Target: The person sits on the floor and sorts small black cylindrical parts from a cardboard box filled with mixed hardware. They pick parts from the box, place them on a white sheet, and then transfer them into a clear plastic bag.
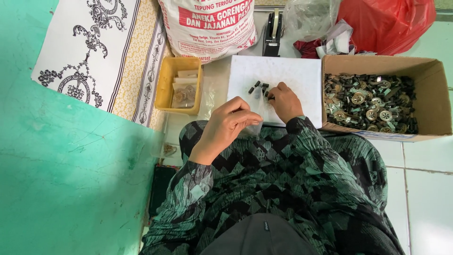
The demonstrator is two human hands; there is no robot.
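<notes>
Hands work over a white board (pixel 292 75). The left hand (pixel 226 125) pinches a small clear bag (pixel 252 128) at the board's 7 o'clock edge. The right hand (pixel 284 101) closes its fingertips on small black parts (pixel 258 86) on the board. A box (pixel 432 75) of parts sits at 3 o'clock, a yellow tray (pixel 166 87) at 9 o'clock.
</notes>
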